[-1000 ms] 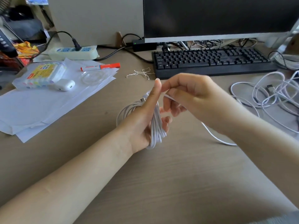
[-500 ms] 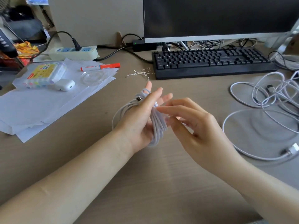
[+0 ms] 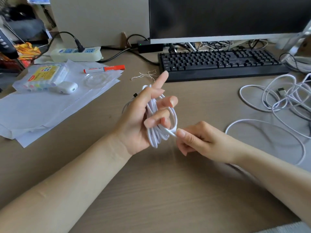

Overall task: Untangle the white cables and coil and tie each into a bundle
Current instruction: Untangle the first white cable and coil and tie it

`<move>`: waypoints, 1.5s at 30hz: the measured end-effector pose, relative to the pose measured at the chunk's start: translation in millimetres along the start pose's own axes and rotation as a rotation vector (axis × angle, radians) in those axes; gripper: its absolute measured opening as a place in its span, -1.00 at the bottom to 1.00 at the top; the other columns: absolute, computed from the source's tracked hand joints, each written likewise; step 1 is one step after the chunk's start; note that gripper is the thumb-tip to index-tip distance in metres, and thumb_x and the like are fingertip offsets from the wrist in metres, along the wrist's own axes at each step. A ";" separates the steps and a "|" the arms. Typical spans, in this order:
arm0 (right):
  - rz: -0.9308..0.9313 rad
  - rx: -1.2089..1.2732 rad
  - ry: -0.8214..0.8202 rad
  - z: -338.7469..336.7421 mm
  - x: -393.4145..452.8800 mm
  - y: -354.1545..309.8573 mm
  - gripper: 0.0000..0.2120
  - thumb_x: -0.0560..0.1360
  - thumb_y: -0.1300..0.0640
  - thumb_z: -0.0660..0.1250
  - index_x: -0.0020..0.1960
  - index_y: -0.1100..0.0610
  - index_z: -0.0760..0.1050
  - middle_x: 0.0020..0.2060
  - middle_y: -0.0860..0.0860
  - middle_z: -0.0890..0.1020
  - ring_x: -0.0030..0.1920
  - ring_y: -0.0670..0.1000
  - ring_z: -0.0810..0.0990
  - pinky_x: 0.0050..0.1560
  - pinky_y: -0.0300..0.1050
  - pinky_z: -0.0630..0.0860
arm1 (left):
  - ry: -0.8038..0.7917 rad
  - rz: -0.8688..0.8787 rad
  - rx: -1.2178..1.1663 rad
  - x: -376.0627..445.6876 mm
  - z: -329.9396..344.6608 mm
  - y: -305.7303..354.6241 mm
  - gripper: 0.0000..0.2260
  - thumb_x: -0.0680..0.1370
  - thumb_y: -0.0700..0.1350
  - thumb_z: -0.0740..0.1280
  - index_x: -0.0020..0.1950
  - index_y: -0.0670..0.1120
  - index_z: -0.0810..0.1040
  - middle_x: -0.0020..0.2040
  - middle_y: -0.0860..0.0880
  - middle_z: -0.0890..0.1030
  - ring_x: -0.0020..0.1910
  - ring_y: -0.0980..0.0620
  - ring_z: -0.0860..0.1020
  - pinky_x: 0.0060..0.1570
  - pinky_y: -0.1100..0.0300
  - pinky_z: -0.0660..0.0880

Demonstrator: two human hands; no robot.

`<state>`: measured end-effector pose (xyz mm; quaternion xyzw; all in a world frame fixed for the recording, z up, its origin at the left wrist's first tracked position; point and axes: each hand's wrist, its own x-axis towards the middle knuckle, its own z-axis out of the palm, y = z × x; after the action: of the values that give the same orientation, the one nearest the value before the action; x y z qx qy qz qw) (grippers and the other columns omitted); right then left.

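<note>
At the far left of the worktop (image 3: 168, 190), a pack of highlighters (image 3: 42, 76) and a white earbud case (image 3: 67, 87) lie on loose paper sheets (image 3: 33, 111), with an orange marker (image 3: 104, 68) beyond. Left of centre, the left hand (image 3: 143, 118) is raised palm up, forearm angled in from the lower left; its index finger points upward while thumb and middle fingers curl round the coiled white cable (image 3: 158, 125), whose loops wrap the palm. Just right of it, the right hand (image 3: 198, 140) sits lower, knuckles up, fingers curled, thumb and forefinger pinching the coil's free strand at the loops' lower edge. Farther right, a tangle of white cables (image 3: 277, 101) sprawls on the worktop, below the black keyboard (image 3: 218, 63).
</note>
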<state>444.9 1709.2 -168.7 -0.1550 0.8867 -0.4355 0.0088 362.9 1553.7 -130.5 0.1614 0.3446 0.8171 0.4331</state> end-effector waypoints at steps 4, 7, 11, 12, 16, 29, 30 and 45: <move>0.016 0.014 -0.259 -26.0 17.9 2.8 -0.43 0.43 -0.35 0.19 -0.37 0.16 0.47 -0.51 -0.06 0.42 -0.45 -0.16 0.33 -0.36 -0.33 0.28 | -0.274 -0.139 -0.055 -2.8 -7.5 0.0 -0.49 0.50 -0.22 0.24 0.43 0.06 0.30 -0.31 -0.11 0.59 -0.72 0.19 0.37 -0.54 0.31 0.50; 0.211 -0.052 -0.484 -49.0 33.2 0.5 -0.61 0.37 -0.26 0.36 -0.36 0.06 0.55 -0.51 -0.11 0.44 -0.42 -0.12 0.36 -0.32 -0.32 0.33 | -0.446 -0.228 -0.039 -5.3 -9.6 0.3 -0.39 0.48 -0.24 0.32 0.49 0.04 0.23 -0.16 -0.20 0.62 -0.67 0.18 0.45 -0.48 0.27 0.54; 0.369 -0.080 -0.700 -74.3 54.1 -5.2 -0.85 0.35 -0.02 0.48 -0.39 -0.07 0.62 -0.49 -0.13 0.49 -0.41 -0.18 0.41 -0.19 -0.31 0.40 | -0.559 -0.262 0.215 -10.3 -4.5 -0.7 -0.39 0.49 -0.34 0.19 0.49 0.06 0.20 0.01 -0.24 0.62 -0.64 0.25 0.42 -0.39 0.32 0.53; 0.394 -0.070 -0.729 -78.4 59.9 -6.2 -0.86 0.30 0.01 0.50 -0.41 -0.09 0.61 -0.50 -0.13 0.48 -0.42 -0.18 0.41 -0.18 -0.30 0.41 | -0.580 -0.262 0.299 -11.2 -3.9 -1.1 -0.40 0.50 -0.34 0.15 0.48 0.08 0.19 0.04 -0.28 0.61 -0.64 0.26 0.41 -0.37 0.33 0.52; 0.448 -0.116 -0.687 -82.8 84.3 -8.2 -0.81 0.47 0.27 0.27 -0.20 0.04 0.60 -0.39 -0.06 0.51 -0.37 -0.10 0.43 -0.24 -0.24 0.46 | -0.663 -0.309 0.534 -13.2 -1.8 -4.2 -0.32 0.51 -0.34 0.10 0.53 0.08 -0.05 -0.08 -0.07 0.69 -0.53 0.07 0.37 -0.28 0.32 0.53; 0.565 0.034 -0.186 -79.6 101.1 -45.9 -0.82 0.60 0.12 0.15 0.04 0.14 0.51 -0.31 0.08 0.54 -0.45 -0.04 0.40 -0.30 -0.17 0.44 | -0.014 -0.325 0.416 -5.6 -3.8 -9.2 -0.49 0.42 -0.13 0.38 0.36 0.04 0.39 0.19 -0.15 0.60 -0.30 0.02 0.61 -0.60 0.35 0.35; 0.555 0.046 -0.157 -79.5 99.4 -49.6 -0.83 0.60 0.13 0.16 0.02 0.14 0.52 -0.31 0.08 0.55 -0.45 -0.04 0.39 -0.31 -0.17 0.44 | 0.016 -0.310 0.426 -4.9 -3.0 -9.0 -0.48 0.42 -0.09 0.41 0.36 0.03 0.40 0.16 -0.14 0.62 -0.31 0.03 0.60 -0.60 0.35 0.35; 0.138 0.126 0.379 -25.6 51.6 -67.3 -0.89 0.59 0.20 0.11 0.06 0.15 0.39 -0.24 0.21 0.62 -0.40 0.12 0.56 -0.34 0.04 0.58 | 0.256 -0.042 0.388 2.6 3.6 -10.2 -0.68 0.54 0.20 0.15 -0.14 -0.03 0.49 -0.45 0.08 0.53 -0.47 0.14 0.47 -0.51 0.35 0.34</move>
<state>409.9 1675.8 -94.4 -0.0087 0.8521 -0.5097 -0.1186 369.5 1561.3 -135.3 0.1292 0.5506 0.7402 0.3637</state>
